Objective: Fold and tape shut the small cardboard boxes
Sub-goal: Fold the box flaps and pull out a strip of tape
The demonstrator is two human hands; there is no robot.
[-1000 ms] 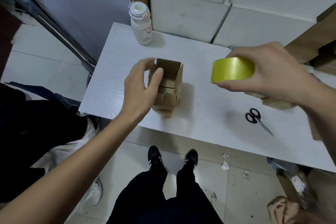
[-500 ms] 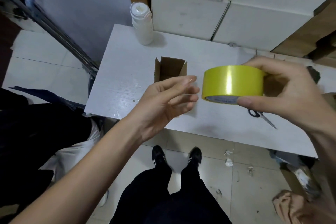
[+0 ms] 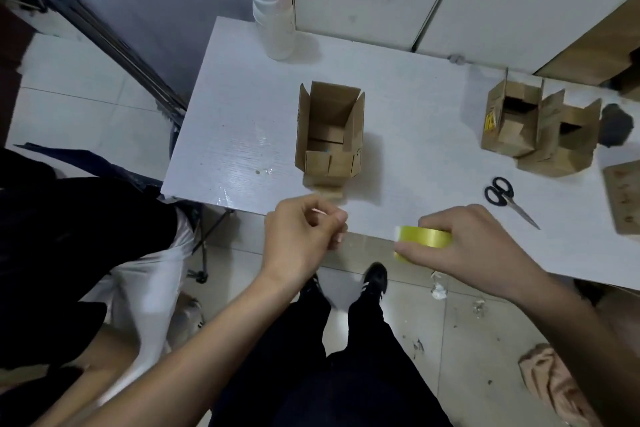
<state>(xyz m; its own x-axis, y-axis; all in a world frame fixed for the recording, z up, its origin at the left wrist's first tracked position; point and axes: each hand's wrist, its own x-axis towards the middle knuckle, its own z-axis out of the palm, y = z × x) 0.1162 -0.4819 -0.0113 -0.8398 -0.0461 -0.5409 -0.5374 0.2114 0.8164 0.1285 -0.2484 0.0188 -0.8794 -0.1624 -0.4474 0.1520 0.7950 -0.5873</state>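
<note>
The right hand (image 3: 464, 250) grips the yellow tape roll (image 3: 423, 238) at the near edge of the white desk (image 3: 242, 135); the left hand (image 3: 304, 236) pinches what is probably its clear strip. The small brown cardboard box (image 3: 329, 135) stands open mid-desk, and the stretched strip may twist and stick to itself.

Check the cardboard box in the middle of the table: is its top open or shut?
Open. The cardboard box stands upright, top flaps raised, its inside visible; neither hand touches it.

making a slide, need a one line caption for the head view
Right hand grips a yellow tape roll, left hand pinches near it, open cardboard box waits on the white table.
</note>
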